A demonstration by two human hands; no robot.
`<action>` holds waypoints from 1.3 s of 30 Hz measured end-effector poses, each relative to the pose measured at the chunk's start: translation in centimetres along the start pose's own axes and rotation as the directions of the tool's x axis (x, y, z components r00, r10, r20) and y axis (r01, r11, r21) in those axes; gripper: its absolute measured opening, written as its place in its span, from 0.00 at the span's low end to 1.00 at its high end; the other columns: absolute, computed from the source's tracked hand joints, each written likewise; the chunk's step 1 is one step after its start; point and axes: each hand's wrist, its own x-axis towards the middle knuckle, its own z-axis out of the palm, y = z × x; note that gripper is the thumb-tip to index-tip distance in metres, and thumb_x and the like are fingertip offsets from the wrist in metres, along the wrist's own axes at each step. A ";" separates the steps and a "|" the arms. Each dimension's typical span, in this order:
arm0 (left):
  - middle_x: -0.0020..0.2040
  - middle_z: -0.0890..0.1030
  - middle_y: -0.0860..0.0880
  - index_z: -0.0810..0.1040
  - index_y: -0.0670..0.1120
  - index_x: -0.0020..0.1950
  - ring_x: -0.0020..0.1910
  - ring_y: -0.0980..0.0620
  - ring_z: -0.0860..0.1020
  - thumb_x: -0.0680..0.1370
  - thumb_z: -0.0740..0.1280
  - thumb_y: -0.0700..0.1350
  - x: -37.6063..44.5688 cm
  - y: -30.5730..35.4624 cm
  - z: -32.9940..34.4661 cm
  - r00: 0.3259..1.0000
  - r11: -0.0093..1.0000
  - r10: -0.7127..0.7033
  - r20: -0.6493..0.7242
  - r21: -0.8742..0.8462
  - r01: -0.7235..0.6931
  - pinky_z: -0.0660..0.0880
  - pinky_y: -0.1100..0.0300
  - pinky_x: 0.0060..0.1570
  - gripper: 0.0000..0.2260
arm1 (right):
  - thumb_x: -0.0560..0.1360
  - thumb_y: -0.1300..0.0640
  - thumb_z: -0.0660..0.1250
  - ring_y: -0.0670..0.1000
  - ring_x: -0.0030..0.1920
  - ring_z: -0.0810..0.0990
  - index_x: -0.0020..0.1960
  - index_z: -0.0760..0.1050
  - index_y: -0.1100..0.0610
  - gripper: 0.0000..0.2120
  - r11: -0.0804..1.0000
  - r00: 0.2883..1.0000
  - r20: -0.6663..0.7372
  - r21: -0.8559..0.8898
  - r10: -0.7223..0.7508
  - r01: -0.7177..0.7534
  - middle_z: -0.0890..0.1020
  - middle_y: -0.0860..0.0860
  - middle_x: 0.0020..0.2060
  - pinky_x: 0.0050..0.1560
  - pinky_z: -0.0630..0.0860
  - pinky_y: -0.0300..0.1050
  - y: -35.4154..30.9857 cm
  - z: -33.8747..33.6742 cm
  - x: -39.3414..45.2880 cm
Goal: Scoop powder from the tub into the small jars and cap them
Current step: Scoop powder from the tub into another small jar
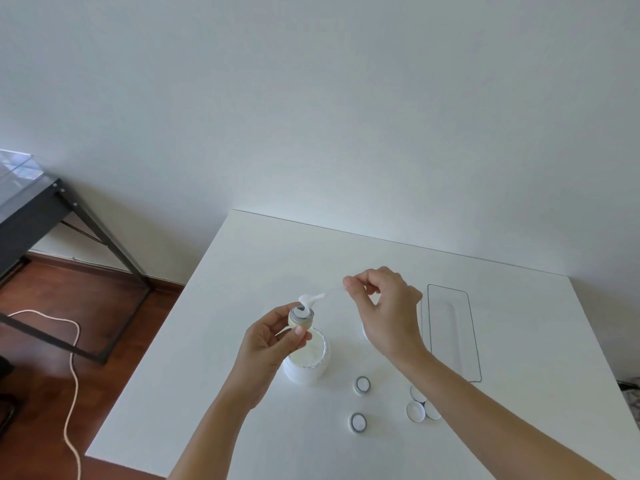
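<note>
At frame centre, the left hand point(268, 336) pinches a small clear jar point(300, 316) between thumb and fingertips, above the open white powder tub point(309, 358). The right hand point(384, 306) pinches a translucent scoop point(313, 298), its powder-heaped bowl over the jar's mouth.

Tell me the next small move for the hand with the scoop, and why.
Probably tip the scoop so its powder drops into the small jar. The right hand pinches the handle with the heaped bowl right over the jar mouth, which the left hand holds above the open tub.
</note>
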 end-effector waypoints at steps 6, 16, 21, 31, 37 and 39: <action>0.57 0.85 0.44 0.82 0.46 0.62 0.48 0.50 0.83 0.72 0.74 0.48 0.1 0.1 0.0 1.000 1.000 -0.010 -0.001 -0.014 0.010 0.79 0.60 0.52 0.19 | 0.75 0.49 0.67 0.46 0.38 0.73 0.36 0.80 0.51 0.10 0.932 0.920 -0.165 -0.144 -0.355 0.334 0.74 0.42 0.34 0.48 0.57 0.44 0.9 0.6 -0.9; 0.49 0.86 0.47 0.84 0.46 0.60 0.46 0.52 0.83 0.71 0.74 0.51 0.2 0.5 0.4 1.000 0.998 -0.011 0.010 -0.054 0.012 0.79 0.60 0.52 0.19 | 0.77 0.49 0.67 0.48 0.40 0.72 0.38 0.81 0.50 0.11 0.675 0.656 -0.192 -0.355 -0.730 0.647 0.76 0.45 0.33 0.47 0.57 0.47 2.2 0.6 -1.2; 0.48 0.86 0.48 0.84 0.47 0.58 0.46 0.52 0.83 0.71 0.73 0.51 0.1 0.7 0.5 1.000 0.998 -0.009 0.003 -0.064 0.009 0.79 0.61 0.52 0.17 | 0.77 0.49 0.67 0.48 0.40 0.72 0.38 0.81 0.50 0.11 0.619 0.609 -0.168 -0.393 -0.775 0.680 0.76 0.44 0.32 0.45 0.57 0.48 2.4 0.3 -1.5; 0.54 0.86 0.45 0.84 0.48 0.59 0.49 0.50 0.84 0.72 0.75 0.46 0.2 0.4 0.1 1.000 0.999 -0.001 -0.019 -0.051 0.001 0.79 0.60 0.53 0.16 | 0.75 0.51 0.68 0.48 0.39 0.73 0.37 0.81 0.52 0.09 0.773 0.733 -0.250 -0.267 -0.632 0.576 0.76 0.45 0.33 0.46 0.59 0.48 2.2 -0.8 -1.8; 0.54 0.86 0.48 0.84 0.51 0.58 0.49 0.49 0.83 0.68 0.77 0.49 0.3 0.1 0.0 1.000 1.000 0.014 -0.016 -0.010 -0.014 0.78 0.57 0.59 0.19 | 0.74 0.51 0.69 0.47 0.40 0.76 0.35 0.76 0.51 0.10 0.989 0.973 -0.184 0.031 -0.139 0.147 0.77 0.46 0.34 0.52 0.64 0.51 1.0 -0.5 -1.5; 0.54 0.86 0.49 0.84 0.52 0.58 0.49 0.49 0.83 0.67 0.78 0.49 0.3 0.0 -0.2 0.999 1.000 0.015 -0.035 0.000 -0.015 0.77 0.55 0.60 0.20 | 0.75 0.52 0.70 0.43 0.39 0.76 0.34 0.74 0.50 0.11 0.991 0.992 -0.128 0.132 0.004 0.013 0.78 0.46 0.34 0.55 0.69 0.55 1.3 -0.3 -1.2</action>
